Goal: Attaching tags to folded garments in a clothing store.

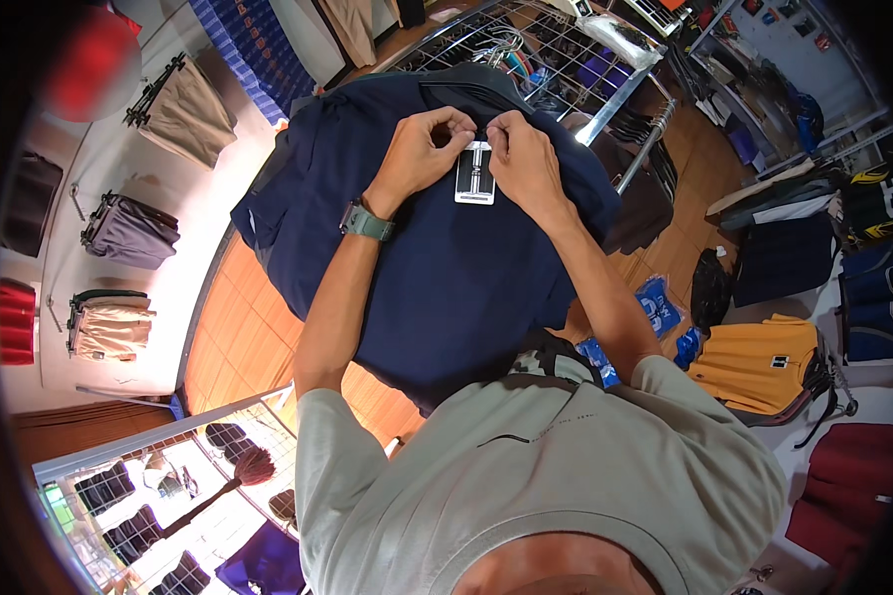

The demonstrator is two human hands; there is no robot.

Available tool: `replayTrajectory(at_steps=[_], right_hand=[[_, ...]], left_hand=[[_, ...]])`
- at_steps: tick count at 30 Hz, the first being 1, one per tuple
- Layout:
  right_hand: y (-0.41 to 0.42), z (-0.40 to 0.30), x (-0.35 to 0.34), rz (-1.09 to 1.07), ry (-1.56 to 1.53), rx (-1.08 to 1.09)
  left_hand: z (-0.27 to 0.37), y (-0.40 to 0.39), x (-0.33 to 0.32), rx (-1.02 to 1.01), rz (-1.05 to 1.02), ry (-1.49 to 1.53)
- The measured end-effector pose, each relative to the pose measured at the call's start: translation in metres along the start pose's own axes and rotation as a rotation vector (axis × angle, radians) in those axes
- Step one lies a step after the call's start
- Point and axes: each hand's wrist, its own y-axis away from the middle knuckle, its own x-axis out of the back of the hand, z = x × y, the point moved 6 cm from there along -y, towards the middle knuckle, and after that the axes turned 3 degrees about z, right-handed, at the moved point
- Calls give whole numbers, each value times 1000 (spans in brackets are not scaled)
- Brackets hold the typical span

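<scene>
A dark navy garment (446, 275) is spread out before me over a support that it hides. Near its upper middle hangs a black-and-white hang tag (475, 175), upright against the cloth. My left hand (426, 149), with a watch on its wrist, pinches with thumb and forefinger just above the tag's upper left corner. Close beside it, my right hand (519, 152) has its fingertips closed at the tag's upper right edge. The tag's string or fastening is too small to make out between the fingers.
A wire-grid rack (558, 104) with hangers stands beyond the garment. Shorts (186, 119) hang along the left wall. At right are a yellow shirt (755, 364) and blue plastic-wrapped packets (658, 305) on the floor. A red-headed duster (254, 466) lies at a grid panel, lower left.
</scene>
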Motion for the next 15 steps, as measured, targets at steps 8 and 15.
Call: replayTrajectory(at_steps=[8, 15], right_hand=[[-2, 5, -7, -2, -149, -58], [-3, -3, -6, -23, -190, -105]], left_hand=[[-7, -1, 0, 8, 63, 117], [-12, -1, 2, 57, 58, 157]])
